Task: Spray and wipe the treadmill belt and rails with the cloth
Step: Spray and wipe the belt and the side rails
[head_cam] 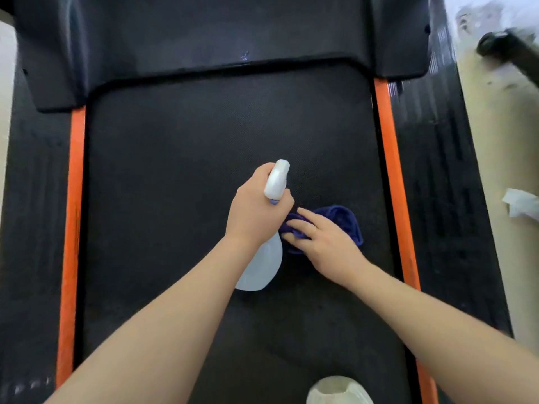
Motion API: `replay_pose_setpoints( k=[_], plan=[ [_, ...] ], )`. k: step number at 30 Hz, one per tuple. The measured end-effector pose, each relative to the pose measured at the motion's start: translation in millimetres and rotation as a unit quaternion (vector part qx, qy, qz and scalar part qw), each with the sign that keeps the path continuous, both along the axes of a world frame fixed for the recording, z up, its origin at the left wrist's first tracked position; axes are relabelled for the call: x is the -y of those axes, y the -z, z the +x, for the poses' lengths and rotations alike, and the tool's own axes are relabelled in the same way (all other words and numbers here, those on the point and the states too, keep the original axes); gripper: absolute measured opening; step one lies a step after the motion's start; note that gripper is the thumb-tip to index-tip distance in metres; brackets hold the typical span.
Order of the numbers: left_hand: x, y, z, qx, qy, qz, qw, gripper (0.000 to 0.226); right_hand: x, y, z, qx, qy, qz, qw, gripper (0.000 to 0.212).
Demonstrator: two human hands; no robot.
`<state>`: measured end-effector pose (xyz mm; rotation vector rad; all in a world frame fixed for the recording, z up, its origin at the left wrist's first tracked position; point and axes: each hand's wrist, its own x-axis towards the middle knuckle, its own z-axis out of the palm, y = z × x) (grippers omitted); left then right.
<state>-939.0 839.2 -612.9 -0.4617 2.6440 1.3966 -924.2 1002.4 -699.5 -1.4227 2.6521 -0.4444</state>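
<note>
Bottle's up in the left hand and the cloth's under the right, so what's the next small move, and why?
Probably squeeze the trigger: the left hand grips the spray bottle, nozzle aimed over the belt ahead, while the right hand rests on the purple cloth, ready to wipe.

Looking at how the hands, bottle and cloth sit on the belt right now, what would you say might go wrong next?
1. The left hand holds the spray bottle right beside the right hand, so spray may wet that hand rather than the belt.
2. The cloth is bunched up, so it may wipe only a narrow strip.
3. The orange rails could be skipped.
</note>
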Motion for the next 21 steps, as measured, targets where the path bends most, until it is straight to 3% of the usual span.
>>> replay_pose_setpoints(
  k=[2,4,6,10,11,17,19,21],
  plan=[
    [-0.5,-0.3,-0.4,-0.002,-0.004,-0.003,1.0,0.05,1.6,-1.6,-31.7,-0.042,0.033,-0.016,0.998,0.03],
    [-1.4,-1.6,0.4,-0.002,-0.003,-0.005,1.0,0.049,11.7,-8.1,-50.8,-0.034,0.187,-0.026,0.981,0.028],
    [-1.4,-4.2,3.6,-0.006,-0.002,-0.005,1.0,0.047,16.9,-7.6,-28.3,-0.01,0.251,-0.041,0.967,0.029],
    [-2.7,-5.4,8.8,-0.017,-0.022,-0.005,1.0,0.045,-15.2,-0.3,32.1,0.009,0.025,-0.04,0.999,0.033],
    [-2.4,-5.0,8.8,-0.017,-0.023,-0.006,1.0,0.045,-23.6,3.4,23.9,0.001,0.01,-0.03,0.999,0.033],
    [0.6,-1.0,10.0,-0.002,-0.012,0.005,1.0,0.047,-14.7,3.2,-30.7,-0.037,0.262,-0.025,0.964,0.035],
    [-2.4,-1.8,12.3,-0.001,-0.002,0.0,1.0,0.048,-16.9,1.3,6.2,-0.011,0.238,-0.038,0.97,0.031],
    [-8.4,0.0,13.7,0.011,0.016,-0.009,1.0,0.049,-27.0,-1.3,35.9,0.001,0.143,-0.025,0.989,0.038]
  ],
)
